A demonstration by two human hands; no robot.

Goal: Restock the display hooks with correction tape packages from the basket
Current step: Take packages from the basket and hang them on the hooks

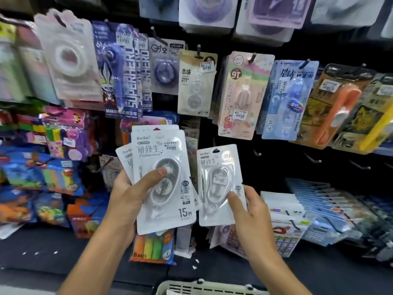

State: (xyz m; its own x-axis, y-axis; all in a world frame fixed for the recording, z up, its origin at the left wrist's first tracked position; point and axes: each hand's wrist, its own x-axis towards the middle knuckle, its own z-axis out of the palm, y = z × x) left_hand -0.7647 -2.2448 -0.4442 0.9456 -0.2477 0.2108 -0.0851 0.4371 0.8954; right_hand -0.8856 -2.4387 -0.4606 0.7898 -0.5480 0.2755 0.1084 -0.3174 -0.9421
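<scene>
My left hand (125, 194) gripped a fanned stack of white correction tape packages (163, 179); my right hand (248, 207) pinched one more white package (219, 184). Crowded hanging blister cards (197, 81) loomed above, bare black hooks (312, 159) stood right, and the beige plastic basket (204, 288) sat below.

Dark display wall (265, 162), hooks (312, 159) carrying hung stationery packages (196, 81), several lower hooks bare

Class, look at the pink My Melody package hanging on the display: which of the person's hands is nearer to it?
Right. The right hand holds a single white package just below the My Melody package; the left hand, gripping a stack of white packages, sits lower-left, farther away.
</scene>
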